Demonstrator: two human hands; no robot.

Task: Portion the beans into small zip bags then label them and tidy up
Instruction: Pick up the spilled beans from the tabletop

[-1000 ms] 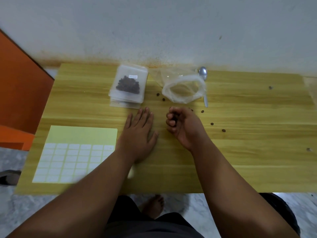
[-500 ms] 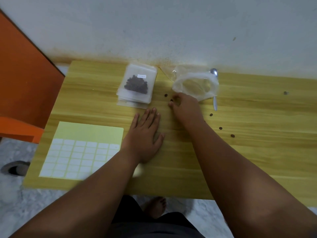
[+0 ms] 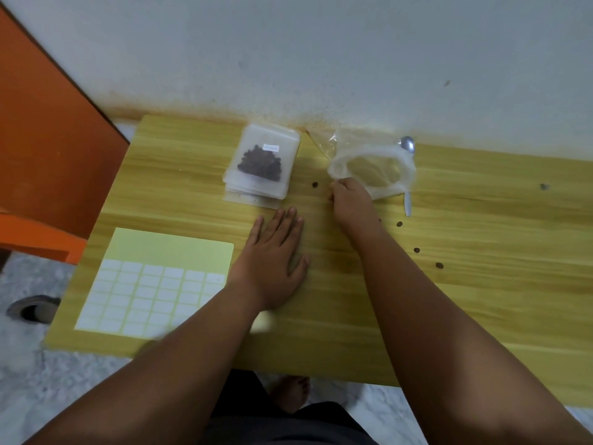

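Beans lie loose on the table (image 3: pixel 481 284): one (image 3: pixel 315 185) just left of the right hand (image 3: pixel 351 203), three more (image 3: pixel 416 250) to its right, and another (image 3: pixel 544 187) well apart at far right. The right hand reaches to the near left rim of the big clear bag (image 3: pixel 390 189), which sits open-mouthed by the wall. Its fingers (image 3: pixel 337 187) are curled and touch the rim, but I cannot tell whether they pinch the plastic, hold a bean, or hold nothing. A spoon (image 3: pixel 408 145) lies behind and right of the bag, its bowl far and its handle tip near.

The left hand (image 3: pixel 272 261) rests flat on the table, palm down, fingers straight and together, gripping nothing. Beyond its fingertips sits a stack of zip bags (image 3: pixel 253 187). The top one holds a dark heap of beans (image 3: pixel 260 163) and wears a small white label (image 3: pixel 271 148). A label sheet (image 3: pixel 154 284) lies at near left, its top strip bare yellow, white stickers below.

An orange panel (image 3: pixel 48 155) stands left of the table.
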